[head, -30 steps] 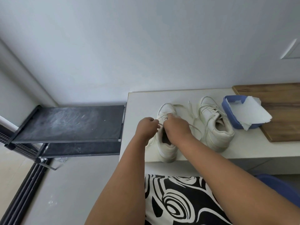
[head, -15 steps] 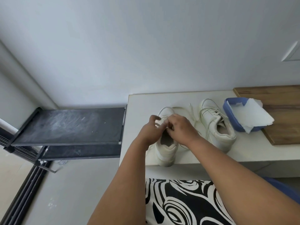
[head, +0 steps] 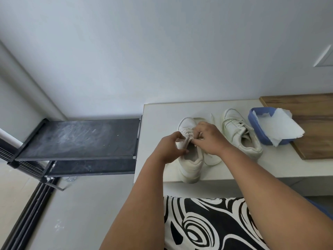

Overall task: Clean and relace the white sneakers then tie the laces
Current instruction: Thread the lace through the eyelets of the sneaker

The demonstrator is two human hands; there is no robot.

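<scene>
— Where was the sneaker being worked on?

— The near sneaker (head: pixel 189 159) sat on the white bench (head: pixel 158 112), toe toward the wall, its heel right at the bench's front edge. Both hands were over its lacing.

— And what were the hands doing?

— The left hand (head: pixel 169 148) had its thumb and fingers curled against the left side of the shoe at the collar and seemed to pinch the lace (head: pixel 187 133) near the upper eyelets. The right hand (head: pixel 210 139) lay over the tongue with its fingers bent down, pinching the same lace from the other side. The fingertips of the two hands nearly met there. Which strand each one held I could not tell.

— Where was the other shoe?

— The second sneaker (head: pixel 239 136) stood just beside the first, to the right, also toe to the wall, with laces crossed through its eyelets. A loose lace end lay on the bench between the two toes.

— Anything else around?

— A blue tray (head: pixel 255 123) with white paper (head: pixel 277 127) in it touched the second sneaker's right side and rested partly on a wooden board (head: pixel 310 112). A black rack (head: pixel 77 138) stood left of the bench. A black-and-white patterned cloth (head: pixel 207 224) covered the person's lap.
</scene>
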